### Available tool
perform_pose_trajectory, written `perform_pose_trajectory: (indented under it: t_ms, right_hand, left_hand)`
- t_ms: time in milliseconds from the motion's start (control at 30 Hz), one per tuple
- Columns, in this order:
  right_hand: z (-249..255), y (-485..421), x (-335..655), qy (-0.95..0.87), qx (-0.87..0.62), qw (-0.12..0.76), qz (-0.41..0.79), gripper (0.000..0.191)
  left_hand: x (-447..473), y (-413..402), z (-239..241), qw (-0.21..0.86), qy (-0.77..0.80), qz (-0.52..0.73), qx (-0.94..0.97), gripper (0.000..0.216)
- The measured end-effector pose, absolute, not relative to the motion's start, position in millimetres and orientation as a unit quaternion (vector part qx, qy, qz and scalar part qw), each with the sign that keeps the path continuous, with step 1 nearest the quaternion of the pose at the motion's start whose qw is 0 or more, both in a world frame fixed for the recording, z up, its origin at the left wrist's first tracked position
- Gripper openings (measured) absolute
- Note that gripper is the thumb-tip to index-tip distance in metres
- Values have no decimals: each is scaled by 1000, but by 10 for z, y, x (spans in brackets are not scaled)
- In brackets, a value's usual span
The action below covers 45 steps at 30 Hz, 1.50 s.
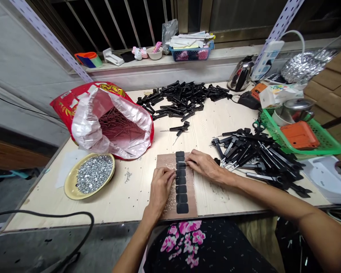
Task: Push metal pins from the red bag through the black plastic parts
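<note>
A brown board (191,206) lies at the near edge of the table, with a column of black rounded pads (182,198) on it and small pale bits scattered to their left. My right hand (202,163) reaches in from the right, its fingers pinching a thin silvery metal pin (182,162) over the upper pads. My left hand (160,188) rests at the board's left side, thumb and forefinger pressed together beside the middle pads; whatever they hold is too small to make out. A yellow bowl of small metal washers (94,175) stands to the left.
A red sack (64,102) of thin reddish rods lies open at the left. Black plastic parts (184,96) are heaped at the back, and more black parts with metal pins (250,159) at the right. Behind those stand a green basket (326,142) and a steel kettle (241,74).
</note>
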State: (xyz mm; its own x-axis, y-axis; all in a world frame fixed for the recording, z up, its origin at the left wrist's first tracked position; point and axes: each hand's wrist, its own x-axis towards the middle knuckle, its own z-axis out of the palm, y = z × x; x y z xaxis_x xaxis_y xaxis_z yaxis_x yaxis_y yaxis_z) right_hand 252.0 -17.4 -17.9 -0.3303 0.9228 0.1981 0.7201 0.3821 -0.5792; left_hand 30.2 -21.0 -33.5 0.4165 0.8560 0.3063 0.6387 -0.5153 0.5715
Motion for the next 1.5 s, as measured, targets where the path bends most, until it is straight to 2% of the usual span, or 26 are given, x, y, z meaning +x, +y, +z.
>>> perform_pose_trajectory:
  t_ms: [133, 233, 300, 433, 500, 733, 967, 1200, 1500]
  right_hand:
    - [-142, -216, 2505, -785, -516, 275, 204, 16]
    - [-106, -244, 2471, -778, -502, 312, 212, 18]
    - [-71, -264, 2426, -777, -488, 330, 223, 19]
    - [3, -293, 2290, -775, -455, 365, 242, 20]
    - [29, -293, 2212, -779, -447, 369, 240, 21]
    - [64, -231, 2036, -796, -468, 319, 214, 23]
    - [43, -200, 2009, -803, -476, 298, 197, 23]
    - [36, -240, 1970, -809, -510, 253, 146, 23]
    - [-34, -235, 1992, -805, -525, 249, 116, 23]
  left_hand:
    - [316, -238, -385, 173, 432, 260, 846, 20]
    - [319, -235, -395, 229, 452, 290, 812, 16]
    - [317, -211, -361, 334, 491, 347, 726, 13]
    - [306, -131, -209, 648, 499, 413, 401, 22]
    - [310, -103, -126, 722, 464, 425, 288, 28]
    - [345, -121, -10, 702, 441, 507, 236, 32]
    - [297, -100, -40, 702, 440, 509, 234, 29]
    - [291, -88, -134, 614, 491, 518, 338, 27]
    - [312, -80, -215, 624, 493, 488, 360, 28]
